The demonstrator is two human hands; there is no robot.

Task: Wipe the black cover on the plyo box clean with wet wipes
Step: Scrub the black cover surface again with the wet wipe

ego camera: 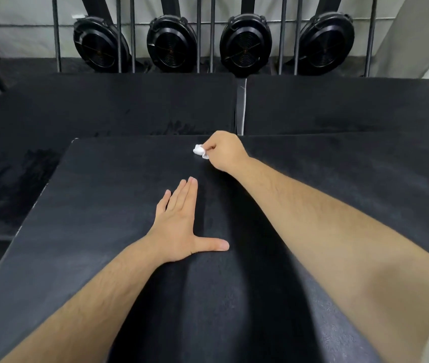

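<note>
The black cover (98, 218) of the plyo box fills the lower half of the head view, its far edge running just behind my hands. My right hand (225, 150) is stretched out to that far edge and is shut on a small crumpled white wet wipe (199, 150), which it presses onto the cover. My left hand (179, 224) lies flat on the cover nearer to me, palm down, fingers straight and thumb spread to the right, holding nothing.
Two lower black boxes (129, 106) (339, 106) stand beyond the far edge with a narrow gap (241, 106) between them. Behind them, several black fan-wheel machines (171, 45) stand among metal bars by a pale wall. The box's left edge (38, 195) drops to the floor.
</note>
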